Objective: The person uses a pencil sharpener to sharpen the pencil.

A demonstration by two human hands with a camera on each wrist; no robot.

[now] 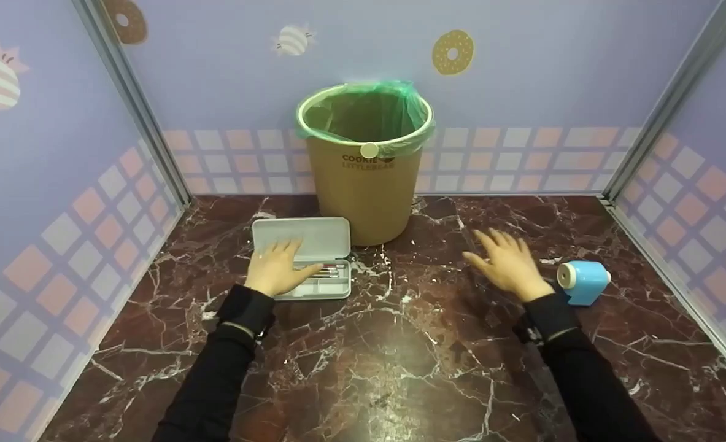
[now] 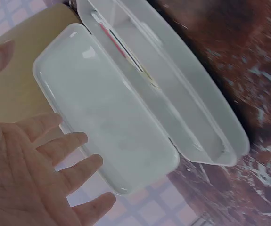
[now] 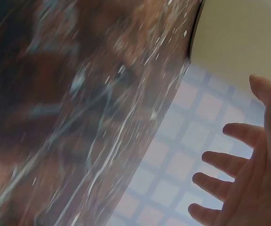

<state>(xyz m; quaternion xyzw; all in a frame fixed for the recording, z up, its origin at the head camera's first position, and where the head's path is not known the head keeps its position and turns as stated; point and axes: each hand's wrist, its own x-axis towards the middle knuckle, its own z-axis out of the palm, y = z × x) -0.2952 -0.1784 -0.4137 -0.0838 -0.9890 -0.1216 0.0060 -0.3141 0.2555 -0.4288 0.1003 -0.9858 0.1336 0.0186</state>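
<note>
My left hand (image 1: 275, 270) hovers with spread fingers over an open white pencil case (image 1: 332, 288) and holds nothing. The left wrist view shows the case's raised lid (image 2: 102, 113) and its divided tray, where a few slim pens or pencils (image 2: 121, 47) lie in one compartment. My right hand (image 1: 509, 264), fingers also spread, is above the tabletop with nothing in it. Close to its right, a light blue pencil sharpener (image 1: 586, 282) with a round cream front stands on the table. In the right wrist view the sharpener is out of sight.
Behind the pencil case stands a tan bin (image 1: 366, 190) lined with a green bag (image 1: 409, 110). The dark red marbled table (image 1: 375, 356) is bounded by lilac wall panels (image 1: 522, 80) at the back and both sides.
</note>
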